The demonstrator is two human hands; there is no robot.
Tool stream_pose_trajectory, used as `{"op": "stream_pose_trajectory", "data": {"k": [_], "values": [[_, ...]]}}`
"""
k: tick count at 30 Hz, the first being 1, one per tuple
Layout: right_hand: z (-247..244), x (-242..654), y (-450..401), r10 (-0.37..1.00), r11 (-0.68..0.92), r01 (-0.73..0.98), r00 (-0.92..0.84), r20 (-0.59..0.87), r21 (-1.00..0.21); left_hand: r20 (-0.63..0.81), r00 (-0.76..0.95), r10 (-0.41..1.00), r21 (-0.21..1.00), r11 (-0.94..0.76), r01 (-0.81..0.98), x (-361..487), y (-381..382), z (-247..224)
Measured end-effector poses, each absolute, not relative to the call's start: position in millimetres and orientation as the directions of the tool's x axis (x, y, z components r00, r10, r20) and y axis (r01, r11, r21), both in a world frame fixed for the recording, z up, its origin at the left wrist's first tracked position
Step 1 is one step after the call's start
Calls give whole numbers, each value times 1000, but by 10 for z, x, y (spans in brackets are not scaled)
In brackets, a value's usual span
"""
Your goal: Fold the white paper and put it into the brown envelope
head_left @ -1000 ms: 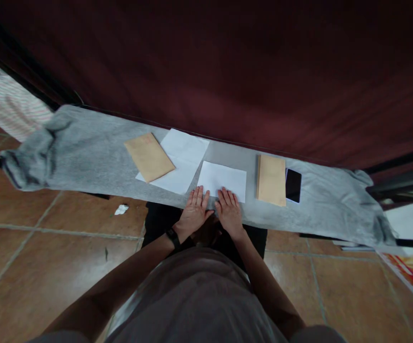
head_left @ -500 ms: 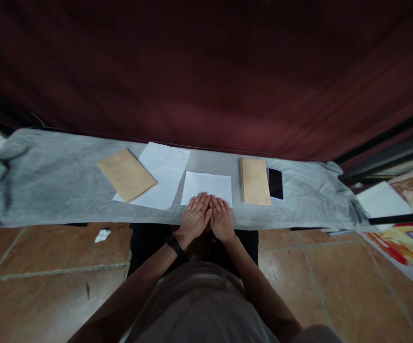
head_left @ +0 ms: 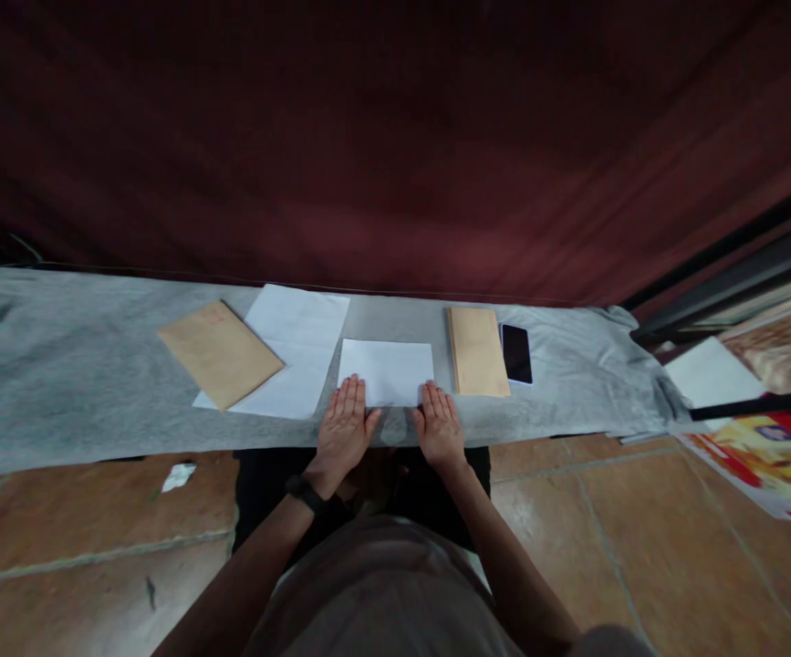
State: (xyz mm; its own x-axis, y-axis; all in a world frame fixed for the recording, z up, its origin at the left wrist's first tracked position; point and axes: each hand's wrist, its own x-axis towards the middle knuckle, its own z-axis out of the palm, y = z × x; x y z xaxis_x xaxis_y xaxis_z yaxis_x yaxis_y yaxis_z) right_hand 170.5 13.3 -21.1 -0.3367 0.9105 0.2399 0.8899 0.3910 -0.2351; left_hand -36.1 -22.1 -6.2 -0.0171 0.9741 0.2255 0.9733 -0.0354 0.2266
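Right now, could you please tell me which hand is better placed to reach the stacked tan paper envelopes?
Probably the right hand: it lies at the right side of the white rectangular paper, nearer those stacked envelopes; the left hand lies farther off.

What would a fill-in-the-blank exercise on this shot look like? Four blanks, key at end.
The left hand and right hand touch a small sheet coloured ____.
The phone lies to the ____ of the envelope stack.
The black wristband is on the ____ wrist.
The cloth under the papers is coloured ____.

Missing words: white; right; left; gray.
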Motion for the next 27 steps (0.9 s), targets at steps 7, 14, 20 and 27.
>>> {"op": "stream_pose_trajectory", "data": {"k": [7,14,20,27], "values": [[-88,1707,194,939,322,908,-272,209,-267,224,-76,972,224,25,974,-409,-221,-53],[15,1226,399,871,491,813,-443,213,-313,218,-79,973,203,35,979,-378,-217,-17],[-61,1068,393,867,498,812,-477,146,-304,212,-90,973,223,42,974,-349,-166,81],[-41,1124,382,852,523,810,-510,121,-267,128,56,990,278,-90,956,-121,137,144]]}}
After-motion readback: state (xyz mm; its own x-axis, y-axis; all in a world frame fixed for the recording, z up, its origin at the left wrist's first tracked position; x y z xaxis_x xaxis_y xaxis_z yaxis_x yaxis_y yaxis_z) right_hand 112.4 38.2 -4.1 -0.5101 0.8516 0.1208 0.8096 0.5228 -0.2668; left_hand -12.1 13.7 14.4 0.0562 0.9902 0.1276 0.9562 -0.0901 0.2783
